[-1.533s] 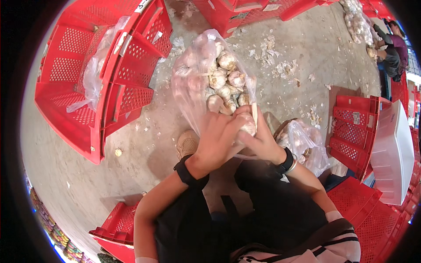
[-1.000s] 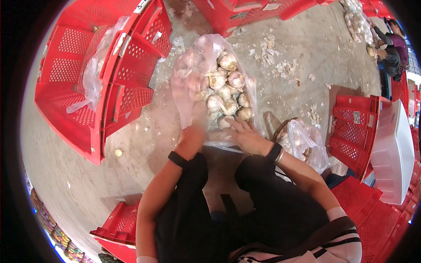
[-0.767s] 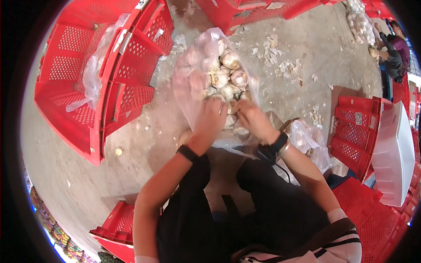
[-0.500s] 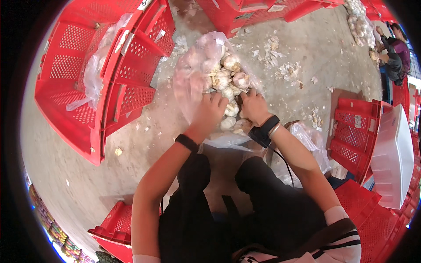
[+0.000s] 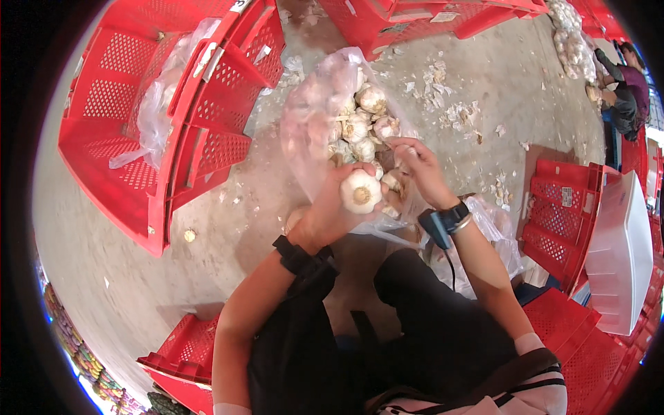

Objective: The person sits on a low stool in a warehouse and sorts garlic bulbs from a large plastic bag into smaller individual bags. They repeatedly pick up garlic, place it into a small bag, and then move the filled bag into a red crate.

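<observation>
My left hand (image 5: 335,207) is wrapped round a white garlic bulb (image 5: 361,193), held root end up over the near part of an open translucent pink plastic bag (image 5: 304,124) of garlic on the floor. My right hand (image 5: 415,162) is at the bag's right side, fingers curled; what they hold, if anything, is unclear. More bulbs (image 5: 372,98) lie in the bag. A black device with a cable is strapped at my right wrist. Behind that wrist lies another bag of garlic (image 5: 491,228), partly hidden.
Red perforated crates stand at left (image 5: 111,145), top (image 5: 387,21), lower left (image 5: 183,353) and right (image 5: 553,214), beside a white plastic container (image 5: 615,256). A person (image 5: 626,97) crouches by garlic bags (image 5: 567,38) at upper right. Papery skins (image 5: 443,104) litter the floor (image 5: 117,263).
My left hand has turned and raised a bulb from among the garlic, a little nearer me than half a second ago. My right hand has shifted right along the bag.
</observation>
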Demonstrator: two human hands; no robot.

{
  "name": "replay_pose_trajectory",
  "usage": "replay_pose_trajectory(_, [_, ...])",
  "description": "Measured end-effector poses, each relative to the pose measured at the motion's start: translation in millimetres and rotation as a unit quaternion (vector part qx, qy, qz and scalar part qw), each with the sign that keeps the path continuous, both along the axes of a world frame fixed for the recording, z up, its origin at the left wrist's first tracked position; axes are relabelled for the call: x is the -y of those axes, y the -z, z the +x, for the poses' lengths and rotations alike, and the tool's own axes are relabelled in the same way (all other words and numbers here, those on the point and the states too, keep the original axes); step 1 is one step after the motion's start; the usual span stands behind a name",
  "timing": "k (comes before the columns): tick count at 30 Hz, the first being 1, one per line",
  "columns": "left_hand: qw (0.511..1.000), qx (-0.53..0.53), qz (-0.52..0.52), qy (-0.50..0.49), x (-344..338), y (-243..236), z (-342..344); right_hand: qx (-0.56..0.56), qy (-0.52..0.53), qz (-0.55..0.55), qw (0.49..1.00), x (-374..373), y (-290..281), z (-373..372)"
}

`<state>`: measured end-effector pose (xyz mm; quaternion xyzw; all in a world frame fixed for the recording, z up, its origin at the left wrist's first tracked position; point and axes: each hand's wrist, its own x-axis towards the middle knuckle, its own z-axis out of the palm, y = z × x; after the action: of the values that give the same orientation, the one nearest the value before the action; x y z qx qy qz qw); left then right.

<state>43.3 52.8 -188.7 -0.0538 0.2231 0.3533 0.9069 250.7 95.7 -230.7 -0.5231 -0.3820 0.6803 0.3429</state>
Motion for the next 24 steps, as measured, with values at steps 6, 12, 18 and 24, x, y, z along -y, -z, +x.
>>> replay_pose_trajectory(6, [0.997, 0.071, 0.012, 0.007, -1, -11, 5, -0.333, 0.14, -0.268, 0.893, 9, -31, -1])
replay_pose_trajectory(12, [0.999, 0.018, 0.018, -0.039, 2, -21, 24, -0.353, 0.103, -0.247, 0.897, 21, -33, -5])
replay_pose_trajectory(18, [0.995, -0.073, 0.056, -0.045, 6, -36, 29, -0.367, 0.085, -0.214, 0.901, 27, -41, -11])
replay_pose_trajectory(24, [0.963, -0.155, 0.222, -0.004, 12, -14, 23, -0.251, 0.046, -0.094, 0.962, 27, -45, -16])
